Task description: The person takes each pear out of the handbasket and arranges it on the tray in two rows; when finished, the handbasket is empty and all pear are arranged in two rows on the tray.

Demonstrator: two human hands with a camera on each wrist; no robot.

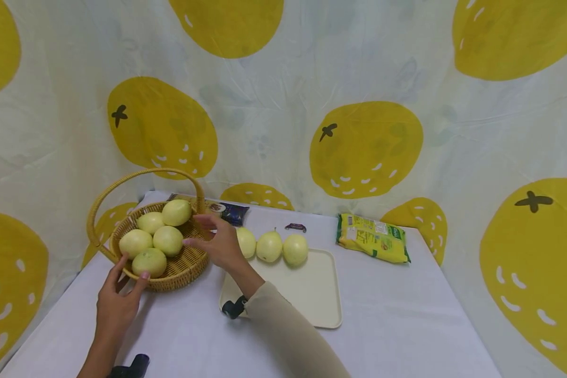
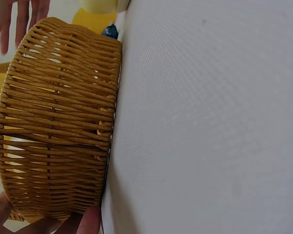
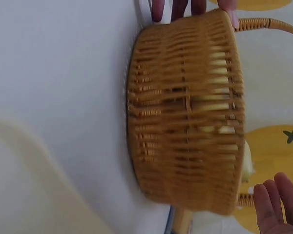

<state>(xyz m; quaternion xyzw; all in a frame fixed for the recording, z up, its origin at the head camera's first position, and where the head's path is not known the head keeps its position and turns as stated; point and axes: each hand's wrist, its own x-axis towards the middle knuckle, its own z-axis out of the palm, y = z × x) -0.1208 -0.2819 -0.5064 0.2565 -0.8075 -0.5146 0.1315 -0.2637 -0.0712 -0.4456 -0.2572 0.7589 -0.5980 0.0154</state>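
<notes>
A tan wicker basket (image 1: pixel 181 270) with a tall arched handle stands on the left of the table. Inside lie several pale yellow-green, pear-like fruits (image 1: pixel 168 241), grouped at its left side. My left hand (image 1: pixel 118 302) holds the basket's near left side, thumb at the rim and fingers along the outer wall (image 2: pixel 53 117). Over the basket's right edge hovers my right hand (image 1: pixel 222 244), fingers extended and thumb apart, with nothing in it. In the right wrist view its fingers (image 3: pixel 278 195) stand beside the rim, close to the handle's base.
Right of the basket is a cream tray (image 1: pixel 312 294), with three more pale fruits (image 1: pixel 269 247) along its far edge. A yellow packet (image 1: pixel 373 239) lies at the back right, a dark packet (image 1: pixel 233 212) behind the basket. Between them sits a small purple wrapped item (image 1: pixel 295 227).
</notes>
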